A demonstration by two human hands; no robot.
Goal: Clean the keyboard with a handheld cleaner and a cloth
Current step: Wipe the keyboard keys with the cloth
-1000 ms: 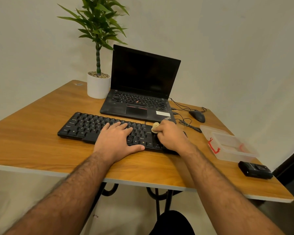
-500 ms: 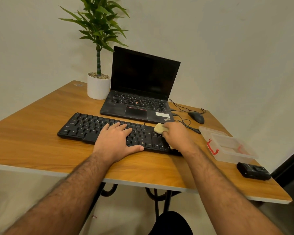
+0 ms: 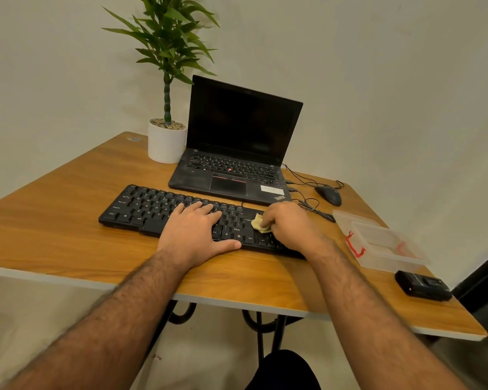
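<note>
A black keyboard (image 3: 147, 205) lies across the wooden table (image 3: 54, 220) in front of an open laptop. My left hand (image 3: 193, 230) rests flat on its middle keys, fingers straight and thumb out along the front edge. My right hand (image 3: 289, 223) is over the keyboard's right end and grips a small pale yellow cloth (image 3: 258, 222), pressing it onto the keys there. Most of the cloth is hidden under the fingers. A small black handheld device (image 3: 423, 285) lies near the table's right front corner.
A black laptop (image 3: 237, 153) stands open behind the keyboard, with a potted plant (image 3: 166, 142) to its left. A black mouse (image 3: 328, 194) and its cables lie at the right rear. A clear plastic box (image 3: 383, 243) with red clips sits right of the keyboard.
My right hand with the cloth went from the keyboard's right end up to its back edge, then came back down onto the keys. My left hand has stayed in place.
</note>
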